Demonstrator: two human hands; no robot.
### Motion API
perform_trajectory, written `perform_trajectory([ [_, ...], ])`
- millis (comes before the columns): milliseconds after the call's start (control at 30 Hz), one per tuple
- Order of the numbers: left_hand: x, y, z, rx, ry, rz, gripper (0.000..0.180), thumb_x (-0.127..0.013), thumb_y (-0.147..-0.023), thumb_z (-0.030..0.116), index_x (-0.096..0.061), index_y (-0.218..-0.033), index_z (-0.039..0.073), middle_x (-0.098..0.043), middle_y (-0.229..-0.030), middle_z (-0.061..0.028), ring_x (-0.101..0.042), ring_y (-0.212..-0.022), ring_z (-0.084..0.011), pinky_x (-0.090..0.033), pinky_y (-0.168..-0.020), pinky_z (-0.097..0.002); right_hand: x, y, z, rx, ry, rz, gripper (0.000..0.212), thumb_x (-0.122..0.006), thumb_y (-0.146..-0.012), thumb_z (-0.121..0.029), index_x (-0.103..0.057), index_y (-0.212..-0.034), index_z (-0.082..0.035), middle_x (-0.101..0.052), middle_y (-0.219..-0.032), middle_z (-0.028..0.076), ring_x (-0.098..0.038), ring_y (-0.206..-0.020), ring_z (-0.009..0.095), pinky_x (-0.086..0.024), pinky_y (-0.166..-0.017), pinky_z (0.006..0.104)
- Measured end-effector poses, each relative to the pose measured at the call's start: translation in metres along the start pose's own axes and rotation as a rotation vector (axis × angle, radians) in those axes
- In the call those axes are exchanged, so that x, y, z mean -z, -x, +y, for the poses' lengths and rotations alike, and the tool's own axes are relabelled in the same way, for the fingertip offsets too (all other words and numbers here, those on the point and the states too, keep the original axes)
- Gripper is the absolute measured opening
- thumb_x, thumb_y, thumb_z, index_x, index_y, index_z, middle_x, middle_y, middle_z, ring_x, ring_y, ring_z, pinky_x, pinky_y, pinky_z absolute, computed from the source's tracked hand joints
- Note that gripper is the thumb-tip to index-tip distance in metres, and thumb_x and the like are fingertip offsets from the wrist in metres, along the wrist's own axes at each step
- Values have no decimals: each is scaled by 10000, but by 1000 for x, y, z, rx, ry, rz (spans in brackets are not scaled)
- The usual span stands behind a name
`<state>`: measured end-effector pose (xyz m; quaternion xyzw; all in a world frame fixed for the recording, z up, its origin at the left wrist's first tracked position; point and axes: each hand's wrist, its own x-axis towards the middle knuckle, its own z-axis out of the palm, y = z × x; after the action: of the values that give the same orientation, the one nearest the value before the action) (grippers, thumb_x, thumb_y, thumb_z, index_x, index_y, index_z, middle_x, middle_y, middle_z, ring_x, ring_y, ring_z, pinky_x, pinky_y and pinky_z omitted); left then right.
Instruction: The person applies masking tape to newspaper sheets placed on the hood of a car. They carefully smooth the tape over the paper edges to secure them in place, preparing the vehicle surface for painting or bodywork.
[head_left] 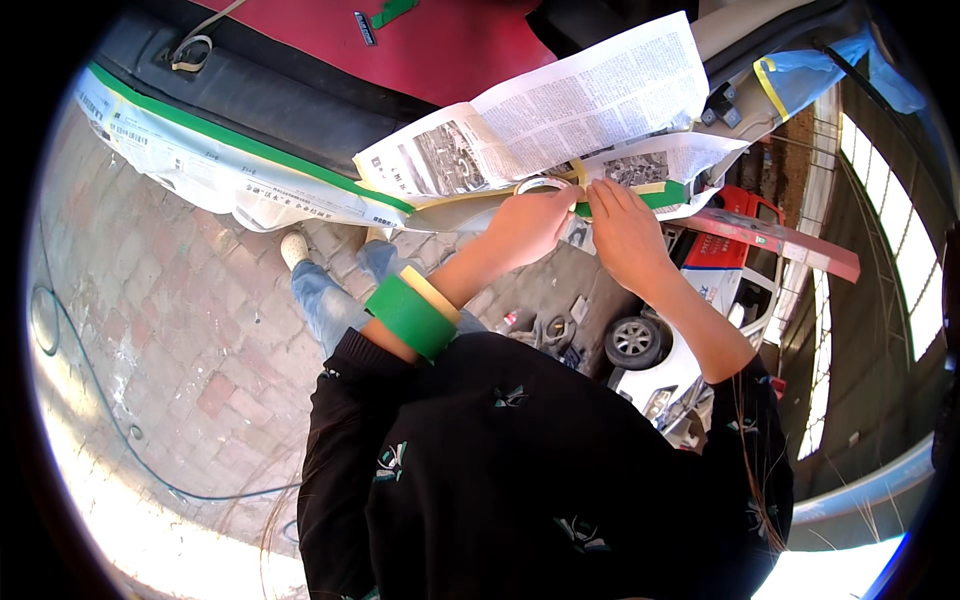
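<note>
Biggest first: dark trim [290,110] runs along the vehicle at the top of my view, with a red panel [400,50] beyond. Next, a large newspaper sheet [590,95] leans over the edge, with a smaller newspaper piece [665,157] under its right part; to the left, a paper skirt [215,175] hangs below a green tape line [250,142]. Right hand [630,235]: fingers laid out over a short green strip [660,193] at the paper's lower edge; thumb hidden, so I can't tell whether that grip pinches or only presses. Left hand [532,225]: grip curled closed, by the look of it around a pale tape roll [540,184], right beside the right fingertips. A wide green roll [405,318] sits around the left forearm, a cream roll [432,292] next to it. Doing this well, in my judgement: let the right fingers anchor the strip, draw tape from the left with light, even tension, and keep it straight along the edge, half on paper, half on bodywork. Press from the anchored end outward; wrinkles or gaps would likely leak. Loose paper could lift, so I'd flatten it before pressing.
</note>
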<state>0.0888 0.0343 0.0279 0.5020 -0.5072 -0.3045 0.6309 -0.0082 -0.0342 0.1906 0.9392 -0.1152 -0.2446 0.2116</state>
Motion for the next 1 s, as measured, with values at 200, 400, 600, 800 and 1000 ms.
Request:
perform_trajectory([
  [200, 1, 1, 3, 110, -86, -22, 175, -676, -922, 199, -608, -1003, 60, -670, -764, -175, -678, -738, -398, -536, -646, -498, 1, -6, -3, 0, 29, -130, 555, -692, -871, -200, -549, -1315, 101, -578, -1342, 226, -505, -1324, 343, -378, -1145, 427],
  [400, -5, -5, 6, 86, -157, 15, 177, -686, -885, 195, -616, -867, 33, -660, -754, -178, -670, -735, -406, -537, -646, -499, 2, -2, -10, -7, 67, -154, 623, -722, -875, -261, -518, -1355, 78, -552, -1372, 227, -471, -1353, 354, -350, -1165, 460],
  [600, -7, -3, 6, 71, -189, -5, 173, -682, -879, 186, -607, -843, 34, -647, -731, -170, -663, -719, -404, -529, -635, -502, 6, -9, -11, 50, 56, -232, 563, -751, -840, -313, -608, -1232, 66, -567, -1287, 161, -471, -1304, 310, -360, -1128, 415],
  [800, -6, 10, -2, -33, -112, 6, 130, -670, -892, 134, -593, -916, 31, -645, -751, -167, -642, -727, -392, -490, -629, -505, 5, -15, -13, 106, 119, -294, 487, -743, -845, -395, -715, -1076, 33, -567, -1226, 122, -480, -1244, 277, -361, -1110, 401],
  [1000, 7, 31, -6, -215, -26, 111, 131, -680, -891, 105, -604, -959, 22, -656, -795, -151, -633, -764, -370, -492, -687, -462, 2, -8, -17, 75, 157, -234, 511, -770, -828, -334, -670, -1149, 51, -595, -1186, 131, -497, -1233, 279, -385, -1077, 394],
])
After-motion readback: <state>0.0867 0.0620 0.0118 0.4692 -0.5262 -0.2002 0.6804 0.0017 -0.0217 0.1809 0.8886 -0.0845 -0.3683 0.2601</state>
